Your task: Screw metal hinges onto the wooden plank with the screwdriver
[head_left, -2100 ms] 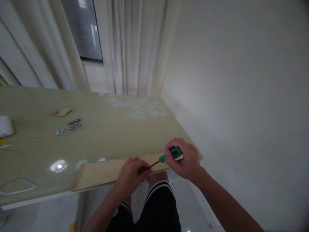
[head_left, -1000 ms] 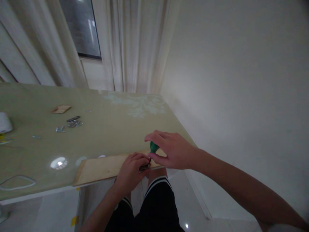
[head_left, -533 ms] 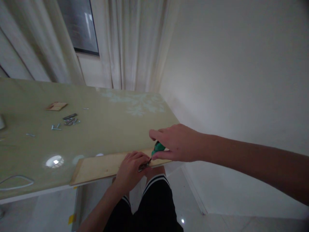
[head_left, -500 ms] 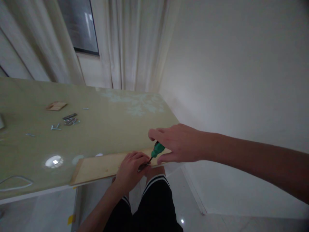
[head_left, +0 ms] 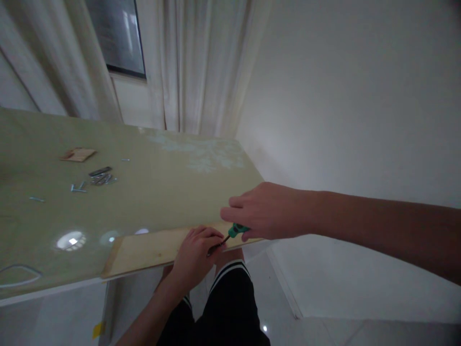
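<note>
My right hand (head_left: 268,210) grips the light-looking screwdriver (head_left: 233,231), best held by its handle (head_left: 237,229). My left hand (head_left: 196,249) clasps a stiff-looking metal piece (head_left: 214,249).

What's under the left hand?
The left hand rests over the wooden board; a small metal piece shows between thumb and fingers, the screwdriver angled toward it. The rest of that piece and the board beneath the hand are covered.

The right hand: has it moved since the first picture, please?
Yes: judged against the wooden board, the right hand sits higher in the picture now.
</note>
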{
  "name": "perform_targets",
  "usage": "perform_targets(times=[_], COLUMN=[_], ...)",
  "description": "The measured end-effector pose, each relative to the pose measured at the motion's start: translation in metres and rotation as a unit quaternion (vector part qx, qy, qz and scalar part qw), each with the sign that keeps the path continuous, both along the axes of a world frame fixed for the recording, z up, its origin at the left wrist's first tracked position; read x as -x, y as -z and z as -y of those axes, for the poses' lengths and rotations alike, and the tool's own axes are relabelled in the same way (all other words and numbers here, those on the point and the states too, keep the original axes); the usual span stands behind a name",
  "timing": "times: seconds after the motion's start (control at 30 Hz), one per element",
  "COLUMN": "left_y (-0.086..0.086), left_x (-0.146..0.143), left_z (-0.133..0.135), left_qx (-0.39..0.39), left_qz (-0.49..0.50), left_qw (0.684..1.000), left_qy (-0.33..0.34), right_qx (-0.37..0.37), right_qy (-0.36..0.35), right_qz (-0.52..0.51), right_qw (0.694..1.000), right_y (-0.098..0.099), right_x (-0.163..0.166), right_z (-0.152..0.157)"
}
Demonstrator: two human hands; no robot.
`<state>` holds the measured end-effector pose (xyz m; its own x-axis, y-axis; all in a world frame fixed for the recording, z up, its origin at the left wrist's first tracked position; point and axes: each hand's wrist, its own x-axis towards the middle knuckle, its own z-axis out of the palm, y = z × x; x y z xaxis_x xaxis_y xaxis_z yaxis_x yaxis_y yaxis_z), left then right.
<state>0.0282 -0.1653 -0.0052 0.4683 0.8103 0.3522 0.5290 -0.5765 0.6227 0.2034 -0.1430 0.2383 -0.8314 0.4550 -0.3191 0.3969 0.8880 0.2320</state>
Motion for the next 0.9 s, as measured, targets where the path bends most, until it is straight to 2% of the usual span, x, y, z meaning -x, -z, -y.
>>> perform_targets(times=[0.07, 0.1, 0.13, 0.23, 0.3, 0.37, 0.43, 0.5, 0.53, 0.57, 0.6, 0.7, 0.73, 0.8, 0.9], left_y=[-0.001, -0.002, -0.003, -0.004, -0.005, -0.005, -0.004, -0.003, -0.003, -0.003, -0.003, -0.004, -0.004, -0.002, 0.000], left_x=[-0.001, -0.001, -0.002, -0.002, -0.003, -0.003, -0.002, -0.002, -0.002, -0.002, -0.002, -0.003, -0.003, -0.003, -0.003], left_z=[0.001, 0.001, 0.002, 0.003, 0.003, 0.003, 0.002, 0.002, 0.002, 0.002, 0.002, 0.001, 0.001, 0.000, 0.000], left_qx=[-0.004, -0.006, -0.007, -0.009, -0.012, -0.014, -0.017, -0.019, -0.020, -0.020, -0.018, -0.011, -0.010, -0.011, -0.021], left_qz=[0.002, 0.000, -0.003, -0.017, -0.024, -0.029, -0.031, -0.032, -0.032, -0.033, -0.034, -0.042, -0.045, -0.048, -0.046], left_qw=[1.000, 1.000, 1.000, 1.000, 1.000, 0.999, 0.999, 0.999, 0.999, 0.999, 0.999, 0.999, 0.999, 0.999, 0.999], left_qy=[-0.010, -0.013, -0.014, -0.004, -0.002, -0.003, -0.002, -0.002, -0.003, -0.003, -0.003, -0.001, -0.002, -0.003, 0.001], right_qx=[-0.014, -0.021, -0.032, -0.084, -0.091, -0.048, -0.018, -0.026, -0.038, -0.050, -0.065, -0.117, -0.124, -0.094, -0.010], right_qy=[-0.083, -0.094, -0.071, 0.114, 0.190, 0.156, 0.052, -0.062, -0.092, -0.089, -0.050, 0.155, 0.197, 0.194, 0.051], right_qz=[0.013, 0.016, 0.014, 0.003, -0.004, -0.017, -0.025, -0.012, -0.002, 0.007, 0.014, 0.022, 0.019, 0.005, 0.002], right_qw=[0.996, 0.995, 0.997, 0.990, 0.978, 0.986, 0.998, 0.998, 0.995, 0.995, 0.997, 0.981, 0.972, 0.976, 0.999], right_y=[-0.002, 0.000, 0.004, 0.018, 0.021, 0.017, 0.008, 0.001, 0.001, 0.002, 0.006, 0.019, 0.021, 0.021, 0.014], right_x=[-0.001, 0.000, 0.002, 0.008, 0.009, 0.006, 0.001, -0.004, -0.004, -0.004, -0.003, -0.001, -0.001, -0.003, -0.008], right_z=[0.001, 0.003, 0.006, 0.017, 0.020, 0.018, 0.014, 0.010, 0.009, 0.009, 0.009, 0.011, 0.011, 0.009, 0.009])
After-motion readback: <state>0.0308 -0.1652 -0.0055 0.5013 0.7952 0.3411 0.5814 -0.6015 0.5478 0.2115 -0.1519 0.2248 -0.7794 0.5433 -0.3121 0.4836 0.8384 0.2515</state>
